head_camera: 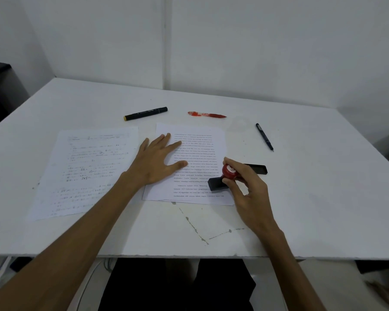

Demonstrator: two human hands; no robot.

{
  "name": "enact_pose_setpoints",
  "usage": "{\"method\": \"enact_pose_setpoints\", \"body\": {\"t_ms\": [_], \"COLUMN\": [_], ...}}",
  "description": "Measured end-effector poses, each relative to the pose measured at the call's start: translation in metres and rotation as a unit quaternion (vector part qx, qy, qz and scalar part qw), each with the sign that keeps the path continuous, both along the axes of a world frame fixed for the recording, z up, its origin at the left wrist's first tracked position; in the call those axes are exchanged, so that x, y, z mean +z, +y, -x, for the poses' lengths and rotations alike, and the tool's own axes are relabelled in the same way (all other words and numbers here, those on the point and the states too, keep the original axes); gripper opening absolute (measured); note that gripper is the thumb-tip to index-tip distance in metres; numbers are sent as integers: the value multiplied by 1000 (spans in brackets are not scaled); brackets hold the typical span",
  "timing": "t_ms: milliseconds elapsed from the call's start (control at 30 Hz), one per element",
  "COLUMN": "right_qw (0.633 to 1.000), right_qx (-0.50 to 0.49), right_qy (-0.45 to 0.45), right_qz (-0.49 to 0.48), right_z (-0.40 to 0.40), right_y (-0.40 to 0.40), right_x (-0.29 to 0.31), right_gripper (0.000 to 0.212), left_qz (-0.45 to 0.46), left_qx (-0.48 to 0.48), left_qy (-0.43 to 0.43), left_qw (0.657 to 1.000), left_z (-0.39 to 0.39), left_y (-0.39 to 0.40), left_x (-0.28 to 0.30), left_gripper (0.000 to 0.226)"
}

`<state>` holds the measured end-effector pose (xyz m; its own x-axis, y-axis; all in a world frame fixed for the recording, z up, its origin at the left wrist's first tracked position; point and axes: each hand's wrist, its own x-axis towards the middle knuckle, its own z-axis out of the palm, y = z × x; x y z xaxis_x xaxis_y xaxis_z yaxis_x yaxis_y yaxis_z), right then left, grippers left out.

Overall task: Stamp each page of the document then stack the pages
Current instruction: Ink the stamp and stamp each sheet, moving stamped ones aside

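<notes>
White tabletop point(301, 209) carries everything here, its near edge running across the lower part of the view and its far edge meeting the wall. Near the middle of the surface lies a printed page point(202, 144), with the edge of another sheet showing under its near edge. The left hand point(157, 160) rests flat on the left part of this page, fingers straight and slightly spread, fingertips reaching onto the text and the heel of the palm at the page's left margin. The right hand point(245, 182) grips the stamp point(222, 178): thumb and fingers are curled around its red knob, the thumb on the far side and the other fingers wrapped on the near and right sides, so that the knob's round top shows between them. The stamp's black block projects left of the fingers and sits over the lower right part of the page; whether its face touches the paper cannot be told. Just beyond the right hand, off the page's right edge, lies a black ink pad point(259, 169), partly hidden by the fingers. Toward the left edge of the surface lies a second page point(88, 171), its print faint, apart from the first one. Toward the far edge lie a black marker point(145, 113) with a yellow end and a red pen point(207, 114), side by side but apart. A black pen point(264, 137) lies toward the right, angled, well clear of the pages.
</notes>
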<state>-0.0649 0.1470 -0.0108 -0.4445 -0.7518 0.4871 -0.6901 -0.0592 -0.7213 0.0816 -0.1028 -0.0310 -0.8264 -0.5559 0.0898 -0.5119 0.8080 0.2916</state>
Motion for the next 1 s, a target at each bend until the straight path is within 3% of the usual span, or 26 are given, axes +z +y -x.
{"method": "enact_pose_setpoints", "body": {"t_ms": [433,1000], "right_qw": [999,999], "right_qx": [27,9], "right_qy": [17,31], "right_qz": [-42,-11], "right_z": [0,-4], "right_y": [-1,-4], "right_x": [-2,1], "right_gripper": [47,38], "left_qz": [-2,-5], "left_qx": [-1,-4], "left_qy": [12,14], "left_qw": [1000,1000], "left_z": [0,0], "left_y": [-1,0], "left_x": [-1,0], "left_gripper": [88,89]}}
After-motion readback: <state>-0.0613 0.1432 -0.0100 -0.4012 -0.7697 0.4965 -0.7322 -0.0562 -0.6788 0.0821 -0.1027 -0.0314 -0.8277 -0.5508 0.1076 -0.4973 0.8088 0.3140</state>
